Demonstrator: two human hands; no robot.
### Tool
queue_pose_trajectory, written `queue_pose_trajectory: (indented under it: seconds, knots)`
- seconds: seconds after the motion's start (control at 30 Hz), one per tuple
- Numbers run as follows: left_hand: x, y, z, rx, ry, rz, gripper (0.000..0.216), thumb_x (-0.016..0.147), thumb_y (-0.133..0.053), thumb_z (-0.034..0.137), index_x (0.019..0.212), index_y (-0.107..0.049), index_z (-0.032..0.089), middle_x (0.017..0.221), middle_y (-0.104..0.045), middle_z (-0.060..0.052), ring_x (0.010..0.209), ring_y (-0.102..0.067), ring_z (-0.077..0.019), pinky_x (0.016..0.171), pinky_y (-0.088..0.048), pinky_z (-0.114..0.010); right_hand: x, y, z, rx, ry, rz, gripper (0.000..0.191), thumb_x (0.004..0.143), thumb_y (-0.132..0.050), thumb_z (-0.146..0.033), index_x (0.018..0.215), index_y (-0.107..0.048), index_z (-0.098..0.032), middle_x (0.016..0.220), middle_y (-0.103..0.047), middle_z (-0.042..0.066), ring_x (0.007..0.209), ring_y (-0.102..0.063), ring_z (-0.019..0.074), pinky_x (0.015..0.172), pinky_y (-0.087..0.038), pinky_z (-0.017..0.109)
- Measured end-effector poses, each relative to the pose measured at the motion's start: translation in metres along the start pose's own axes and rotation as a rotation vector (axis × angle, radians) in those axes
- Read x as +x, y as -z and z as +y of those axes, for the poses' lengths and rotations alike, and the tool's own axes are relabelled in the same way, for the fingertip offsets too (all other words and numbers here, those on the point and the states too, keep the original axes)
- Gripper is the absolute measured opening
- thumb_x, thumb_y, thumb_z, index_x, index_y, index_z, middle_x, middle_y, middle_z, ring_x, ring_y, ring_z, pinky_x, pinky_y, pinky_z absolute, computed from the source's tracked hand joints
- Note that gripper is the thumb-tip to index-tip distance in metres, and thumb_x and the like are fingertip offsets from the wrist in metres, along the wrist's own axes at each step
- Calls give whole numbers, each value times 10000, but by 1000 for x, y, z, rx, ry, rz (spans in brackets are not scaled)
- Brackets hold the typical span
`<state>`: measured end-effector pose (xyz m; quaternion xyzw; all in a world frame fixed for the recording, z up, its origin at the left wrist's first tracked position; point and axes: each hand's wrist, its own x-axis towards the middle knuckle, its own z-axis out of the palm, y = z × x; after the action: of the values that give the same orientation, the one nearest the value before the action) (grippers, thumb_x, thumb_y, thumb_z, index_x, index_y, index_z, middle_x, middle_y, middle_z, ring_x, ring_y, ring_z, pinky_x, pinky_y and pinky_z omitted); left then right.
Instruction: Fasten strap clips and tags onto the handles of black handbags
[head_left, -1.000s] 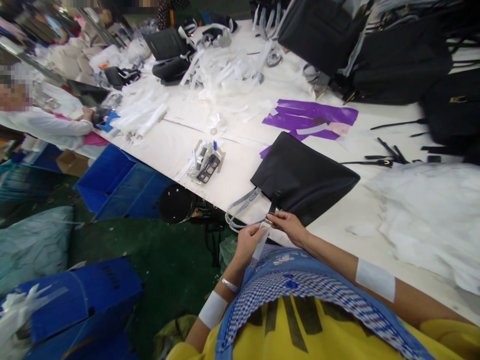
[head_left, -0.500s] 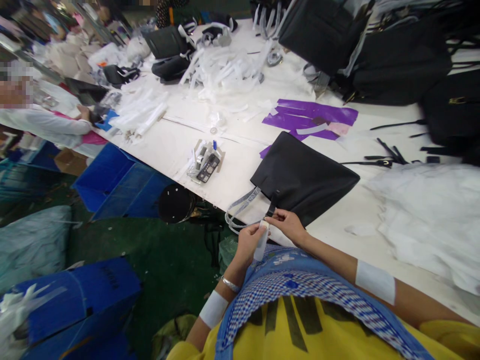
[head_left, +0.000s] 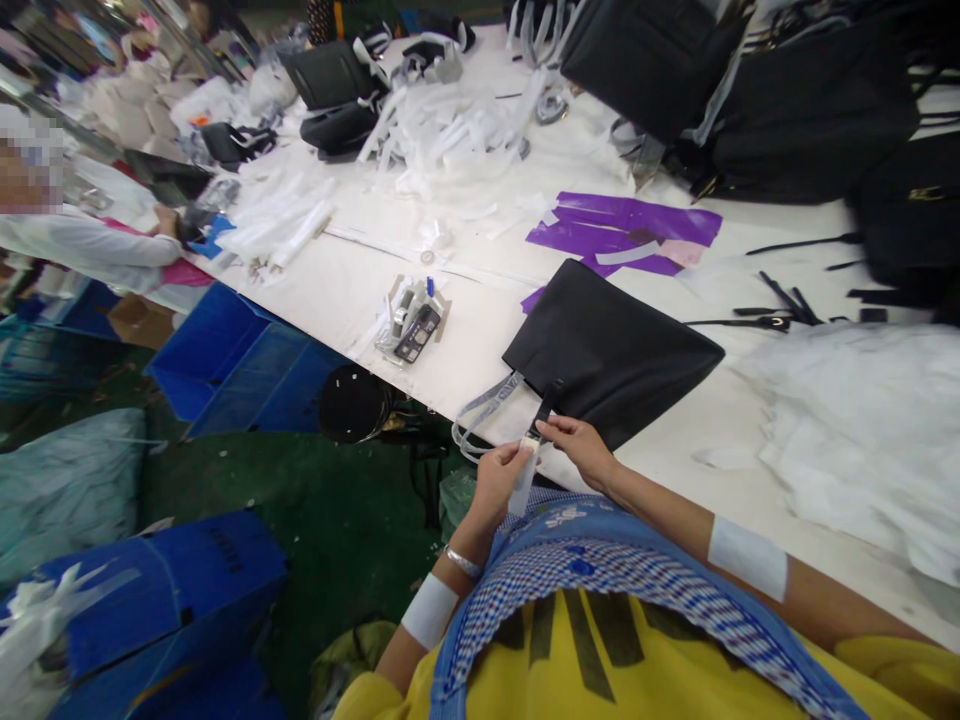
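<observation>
Strap [head_left: 534, 447] — print unreadable — pinched by left hand [head_left: 497, 482], right hand [head_left: 583, 452].

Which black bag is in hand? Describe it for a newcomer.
On the long white table, look at the near edge, beside the purple sheets. The black tote bag lies flat and alone, unlike the heaped black bags far right; the left hand and right hand pinch its strap.

Yellow top [head_left: 600, 670], dark stripes printed on front. Over it blue-and-white checked apron [head_left: 600, 575], plain blue trim (small white print near top). White left-forearm band [head_left: 429, 611], white right-forearm band [head_left: 747, 557]; thin silver bangle [head_left: 460, 562], left wrist.
</observation>
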<state>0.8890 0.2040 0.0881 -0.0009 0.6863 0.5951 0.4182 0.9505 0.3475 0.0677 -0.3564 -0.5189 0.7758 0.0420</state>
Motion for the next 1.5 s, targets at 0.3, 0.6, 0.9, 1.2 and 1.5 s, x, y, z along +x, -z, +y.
queue_pose_trajectory:
  seconds: [0.3,0.6,0.9,1.2,1.5]
  knots:
    - [10,17,12,-117,199,-137,390,699,-751,427,919,-716,107,761,-721,-86,687,-657,-186,690,-509,-300,1,-19,-5,83,-29,57,389,661,-741,-524,742,-700,-146,675,-656,31,596,-520,126,578,-402,259]
    - [25,41,30,146,-18,-211,315,764,-676,404,917,-743,137,842,-742,-55,741,-648,-189,668,-467,-261,6,-37,2,-60,76,196,402,716,-681,-559,797,-706,-165,758,-692,44,686,-587,175,634,-442,288]
    - [43,56,37,130,6,-271,331,769,-670,408,960,-746,149,911,-748,-80,815,-668,-235,752,-502,-328,5,-54,0,-70,102,308,357,722,-696,-519,777,-682,-167,720,-645,17,663,-545,152,615,-398,268]
    - [65,63,41,139,-48,-318,314,744,-705,375,960,-748,151,940,-747,-88,873,-669,-234,815,-490,-324,9,-64,-3,-78,56,295,391,703,-690,-557,751,-687,-169,702,-617,13,678,-517,154,643,-400,282]
    - [72,68,35,75,73,-431,338,738,-706,378,1004,-739,171,934,-745,-63,839,-666,-210,795,-496,-312,22,-64,6,164,-62,434,400,653,-730,-564,697,-671,-171,637,-549,-4,622,-473,123,588,-377,251]
